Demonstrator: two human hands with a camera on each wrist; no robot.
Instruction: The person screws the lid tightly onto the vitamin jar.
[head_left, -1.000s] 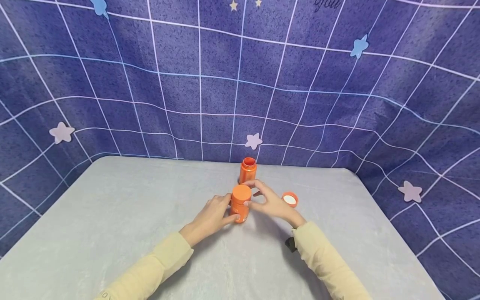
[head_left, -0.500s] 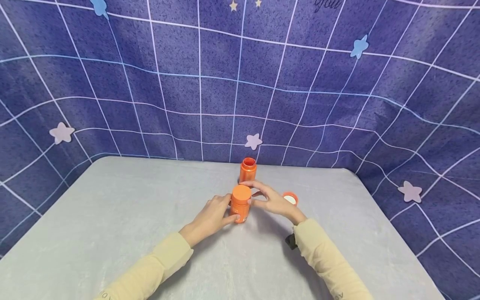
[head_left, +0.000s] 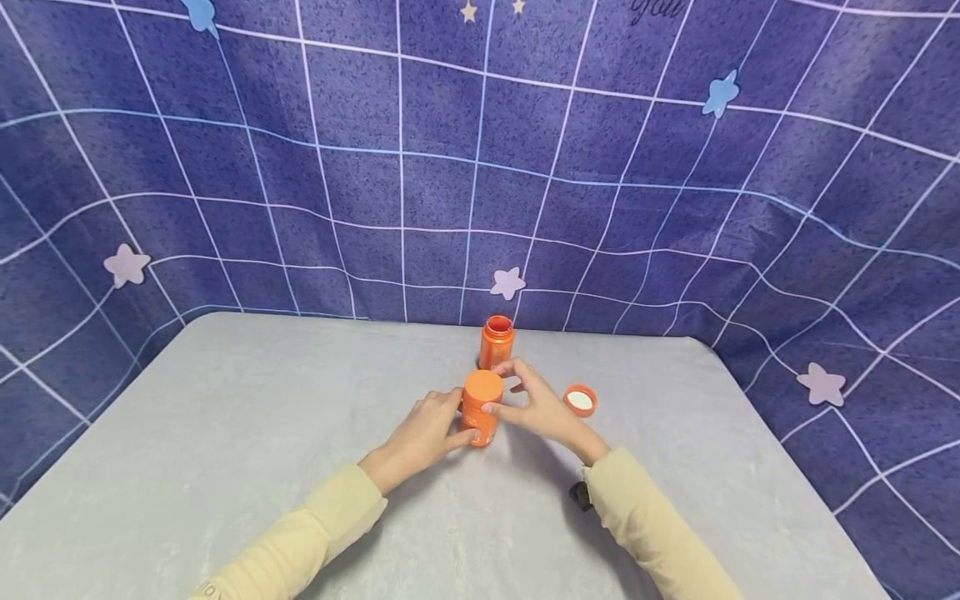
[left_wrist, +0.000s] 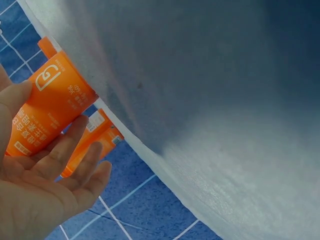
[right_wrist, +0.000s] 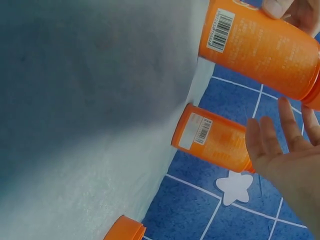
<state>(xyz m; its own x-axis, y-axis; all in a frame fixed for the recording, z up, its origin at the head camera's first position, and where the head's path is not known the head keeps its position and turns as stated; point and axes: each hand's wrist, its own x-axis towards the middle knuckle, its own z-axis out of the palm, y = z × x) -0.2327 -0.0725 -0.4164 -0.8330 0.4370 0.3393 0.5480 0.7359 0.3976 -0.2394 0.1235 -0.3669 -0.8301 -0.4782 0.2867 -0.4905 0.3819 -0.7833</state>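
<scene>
Near the middle of the table, a capped orange bottle (head_left: 478, 423) stands upright, its printed label facing the left wrist camera. My left hand (head_left: 422, 433) grips the bottle's body from the left. On the right, my right hand (head_left: 542, 410) holds the orange cap (head_left: 483, 386) on top, thumb at the front and fingers at the back. Its other fingers (right_wrist: 287, 125) spread loosely below the cap in the right wrist view. Just behind stands a second orange bottle (head_left: 497, 343), its mouth uncovered. A loose orange cap (head_left: 579, 400) lies white inside up, right of the right hand.
Pale grey cloth covers the table (head_left: 262, 400). A purple-blue curtain (head_left: 360, 183) with grid lines and stars hangs behind and at both sides. A small black object (head_left: 581, 496) shows beside the right sleeve.
My right thumb has shifted left along the front of the cap while the fingers behind moved right. The left hand and both bottles keep their places.
</scene>
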